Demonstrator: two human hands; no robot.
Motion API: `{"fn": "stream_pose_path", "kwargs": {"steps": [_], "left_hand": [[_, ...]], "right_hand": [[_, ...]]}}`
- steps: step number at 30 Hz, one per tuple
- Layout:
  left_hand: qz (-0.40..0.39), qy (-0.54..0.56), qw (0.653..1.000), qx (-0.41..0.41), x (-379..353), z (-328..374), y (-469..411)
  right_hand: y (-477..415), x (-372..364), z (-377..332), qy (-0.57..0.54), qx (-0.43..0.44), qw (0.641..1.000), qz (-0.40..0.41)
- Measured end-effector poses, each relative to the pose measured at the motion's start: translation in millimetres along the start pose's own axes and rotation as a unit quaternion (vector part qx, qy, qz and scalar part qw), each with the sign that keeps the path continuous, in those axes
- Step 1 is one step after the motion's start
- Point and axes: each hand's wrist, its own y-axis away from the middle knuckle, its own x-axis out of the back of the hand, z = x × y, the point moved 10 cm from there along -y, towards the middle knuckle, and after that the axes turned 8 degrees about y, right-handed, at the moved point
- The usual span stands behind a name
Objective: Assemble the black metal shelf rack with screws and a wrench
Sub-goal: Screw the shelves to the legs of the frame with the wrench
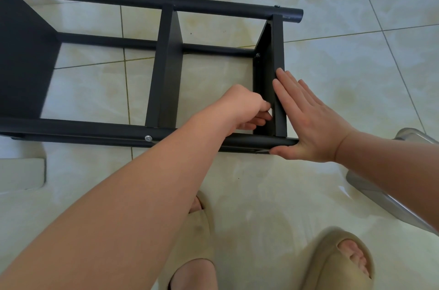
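While right hand [308,121] presses the shelf [279,52] outside, left hand [244,106] curls inside

Rack [164,71] running off left edge, its leftmost panel getting cut. Left hand [242,104] reaching inside rack's end shelf [278,75]; fingers [259,115] curling into shadow there, tips hiding, anything pinched too small to tell. Right hand [308,121] covering end of near tube [95,127]. Silver frame [370,190] right of rack passing under forearm, running off right edge. Sandals [332,256] below rack getting cut by bottom edge.
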Motion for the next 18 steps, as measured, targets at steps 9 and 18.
{"fn": "stream_pose_path", "kwargs": {"steps": [9, 18], "left_hand": [[-0.03, -0.011, 0.999, 0.011, -5.0, -2.7, 1.1], [-0.049, -0.055, 0.997, 0.0, -5.4, -0.1, 2.2]], "right_hand": [[0.2, 0.4, 0.5, 0.002, 0.0, 1.0, -0.003], [-0.3, 1.0, 0.0, 0.001, 0.0, 1.0, -0.003]]}}
